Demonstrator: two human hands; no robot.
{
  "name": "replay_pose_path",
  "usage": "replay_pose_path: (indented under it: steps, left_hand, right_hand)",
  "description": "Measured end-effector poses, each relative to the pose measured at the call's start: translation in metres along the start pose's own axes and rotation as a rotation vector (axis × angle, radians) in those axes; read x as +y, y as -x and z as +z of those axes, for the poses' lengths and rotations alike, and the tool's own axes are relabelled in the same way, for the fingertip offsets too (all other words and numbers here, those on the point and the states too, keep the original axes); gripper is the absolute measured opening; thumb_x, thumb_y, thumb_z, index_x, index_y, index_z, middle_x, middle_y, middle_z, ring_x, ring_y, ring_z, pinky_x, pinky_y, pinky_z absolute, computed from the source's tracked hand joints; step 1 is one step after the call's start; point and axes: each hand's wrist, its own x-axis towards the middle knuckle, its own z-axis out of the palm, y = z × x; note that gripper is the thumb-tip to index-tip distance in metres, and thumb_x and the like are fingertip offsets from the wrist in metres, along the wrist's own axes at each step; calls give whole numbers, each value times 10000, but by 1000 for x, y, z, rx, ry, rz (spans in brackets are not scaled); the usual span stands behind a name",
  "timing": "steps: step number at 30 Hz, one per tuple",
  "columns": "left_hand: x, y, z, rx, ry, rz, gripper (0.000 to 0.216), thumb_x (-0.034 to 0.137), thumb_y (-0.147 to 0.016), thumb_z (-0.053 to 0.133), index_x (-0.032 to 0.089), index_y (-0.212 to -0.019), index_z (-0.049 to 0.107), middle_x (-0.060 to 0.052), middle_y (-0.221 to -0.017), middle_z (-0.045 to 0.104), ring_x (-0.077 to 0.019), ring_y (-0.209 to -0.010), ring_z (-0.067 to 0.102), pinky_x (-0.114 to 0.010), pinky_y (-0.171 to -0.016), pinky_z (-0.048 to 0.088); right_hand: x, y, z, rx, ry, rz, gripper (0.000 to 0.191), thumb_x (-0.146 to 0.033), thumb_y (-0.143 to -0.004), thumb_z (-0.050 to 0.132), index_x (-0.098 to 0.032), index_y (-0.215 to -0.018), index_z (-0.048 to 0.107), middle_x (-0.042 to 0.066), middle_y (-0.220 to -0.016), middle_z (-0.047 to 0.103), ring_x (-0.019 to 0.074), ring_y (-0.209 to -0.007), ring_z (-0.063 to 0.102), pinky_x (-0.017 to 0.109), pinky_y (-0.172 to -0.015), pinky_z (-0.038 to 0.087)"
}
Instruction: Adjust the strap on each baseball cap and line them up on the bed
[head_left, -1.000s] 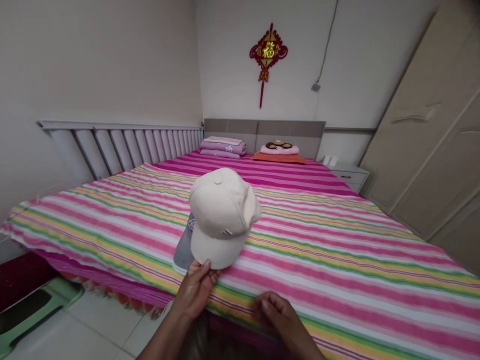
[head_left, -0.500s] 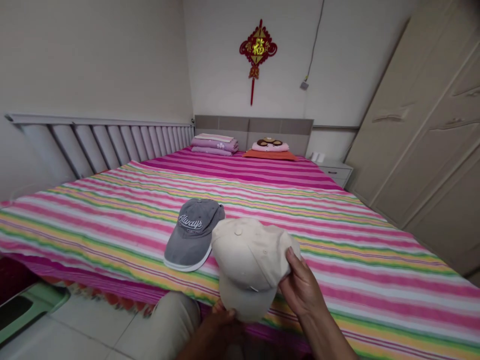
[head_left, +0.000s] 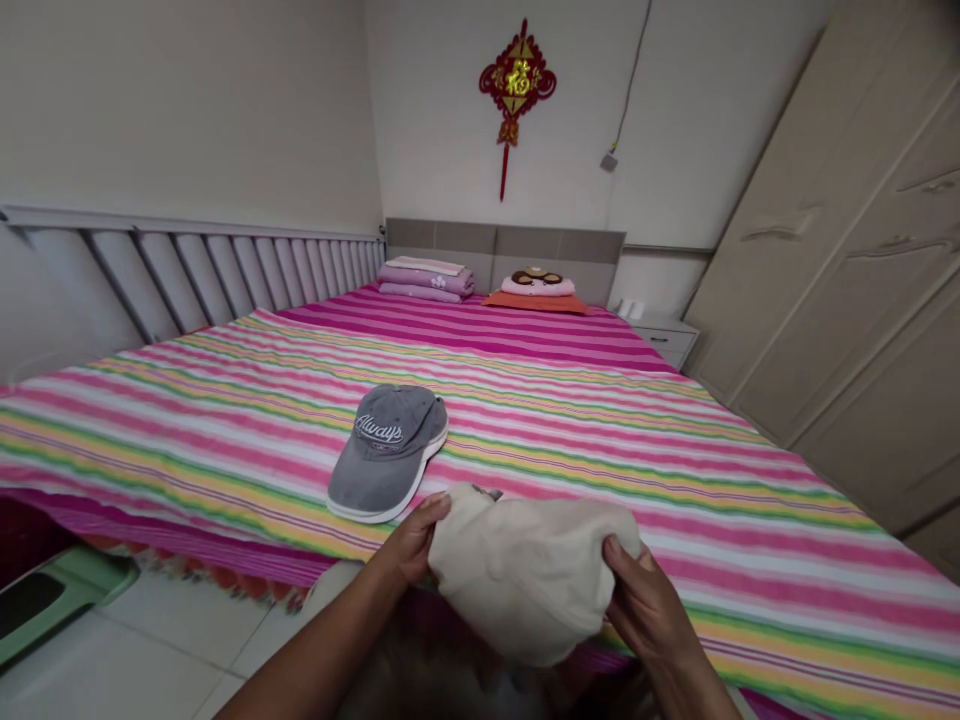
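A cream baseball cap (head_left: 529, 570) is held between my two hands above the near edge of the bed. My left hand (head_left: 418, 540) pinches its left side, and my right hand (head_left: 643, 598) grips its right side with the thumb on top. The cap's crown looks creased and its brim is hard to make out from here. Just beyond my left hand, a grey baseball cap (head_left: 390, 452) with white "Always" lettering and a white brim edge lies on the striped bedspread (head_left: 247, 420).
Folded purple bedding (head_left: 427, 282) and a pink-and-orange stack (head_left: 536, 290) sit by the headboard (head_left: 555, 250). A slatted rail (head_left: 225, 262) runs along the left. At lower left is a green stool (head_left: 82, 590); a wardrobe (head_left: 832, 270) and nightstand (head_left: 664, 338) stand right.
My left hand has moved from the cream cap's brim up to its left side. The cap has turned and now sits lower and nearer to me. The grey cap has stayed put.
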Motion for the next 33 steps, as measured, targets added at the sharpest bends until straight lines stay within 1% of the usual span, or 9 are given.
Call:
replay_pose_path:
  steps: [4, 8, 11, 15, 20, 23, 26, 30, 33]
  left_hand:
    - [11, -1, 18, -85, -100, 57, 342, 182, -534, 733, 88, -855, 664, -87, -707, 692, -181, -627, 634, -263, -636, 459]
    - [17, 0, 28, -130, -145, 84, 251, 134, -482, 730, 98, -723, 668, -51, -616, 668, -147, -570, 605, -230, -592, 442]
    - [20, 0, 34, -139, -171, 67, 236, 138, -462, 736, 90, -678, 654, -39, -606, 651, -116, -563, 579, -194, -566, 425]
    - [23, -1, 45, -104, -215, 52, 225, 205, -540, 733, 90, -710, 641, -35, -627, 633, -100, -548, 564, -194, -551, 428]
    - [35, 1, 64, -61, -273, 30, 239, 207, -529, 747, 105, -688, 601, -10, -573, 596, -89, -470, 537, -194, -480, 418]
    - [46, 5, 76, -41, -333, 25, 259, 229, -513, 757, 120, -639, 559, 8, -534, 571, -76, -421, 503, -178, -424, 384]
    - [52, 9, 85, -24, -453, -3, 271, 246, -513, 761, 128, -649, 560, 18, -526, 567, -68, -408, 487, -165, -397, 358]
    - [51, 13, 86, -15, -570, -43, 278, 275, -522, 759, 133, -648, 556, 37, -513, 546, -60, -407, 467, -163, -394, 338]
    - [50, 13, 85, 23, -606, 18, 283, 289, -527, 757, 138, -661, 558, 44, -526, 539, -55, -423, 457, -162, -408, 329]
  right_hand:
    - [-3, 11, -18, -51, 66, 19, 448, -316, -586, 756, -195, -1003, 644, 92, -804, 721, 291, -827, 650, 412, -767, 488]
    - [-6, 18, -36, -135, 112, 58, 413, -315, -528, 781, -192, -911, 689, 104, -796, 721, 303, -801, 653, 406, -742, 490]
    - [-7, 23, -41, -149, 133, 59, 407, -329, -523, 779, -201, -900, 696, 104, -816, 719, 299, -793, 652, 401, -733, 487]
    - [-11, 32, -33, -147, 156, 79, 503, -346, -531, 769, -229, -1006, 656, 97, -900, 707, 299, -877, 624, 402, -756, 468]
    - [-18, 39, -15, -275, 163, 116, 532, -533, -601, 655, -229, -1037, 647, 109, -1016, 663, 295, -936, 589, 371, -790, 442]
    - [-16, 32, -7, -343, 147, 142, 424, -540, -663, 605, -216, -926, 682, 96, -862, 685, 244, -778, 617, 322, -676, 460]
    - [-9, 22, 3, -342, 95, 110, 339, -494, -683, 624, -174, -773, 691, 62, -662, 660, 164, -604, 586, 249, -572, 436]
    - [-2, 13, 16, -293, 37, 63, 235, -395, -674, 678, -160, -692, 668, 40, -647, 643, 115, -550, 551, 211, -541, 411]
    - [-2, 10, 22, -249, 28, 35, 246, -402, -702, 650, -158, -672, 642, 20, -580, 599, 106, -508, 511, 207, -501, 387]
